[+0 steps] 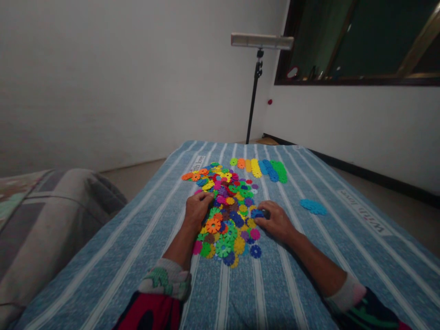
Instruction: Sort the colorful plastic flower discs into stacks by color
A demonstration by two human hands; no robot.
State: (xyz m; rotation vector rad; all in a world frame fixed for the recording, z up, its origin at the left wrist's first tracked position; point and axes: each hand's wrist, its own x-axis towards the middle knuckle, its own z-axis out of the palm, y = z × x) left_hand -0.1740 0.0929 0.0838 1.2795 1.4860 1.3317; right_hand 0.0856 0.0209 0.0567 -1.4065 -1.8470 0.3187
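Note:
A heap of multicoloured plastic snowflake discs (229,200) with notched rims lies spread down the middle of the striped cloth. My left hand (198,211) rests at the heap's left edge, its fingers curled together over the discs; whatever they grip is hidden. At the right edge of the heap, my right hand (277,222) pinches a dark blue snowflake disc (257,213) between thumb and fingers. Overlapping light blue discs (313,206) lie apart on the cloth, to the right of my right hand.
Behind the heap, discs lie in overlapping rows by colour, including a yellow row (256,168), a blue row (268,170) and a green row (278,171). The blue striped cloth (103,256) covers the table. Beyond it stands a lamp on a black pole (253,98). A draped grey seat (65,220) is at left.

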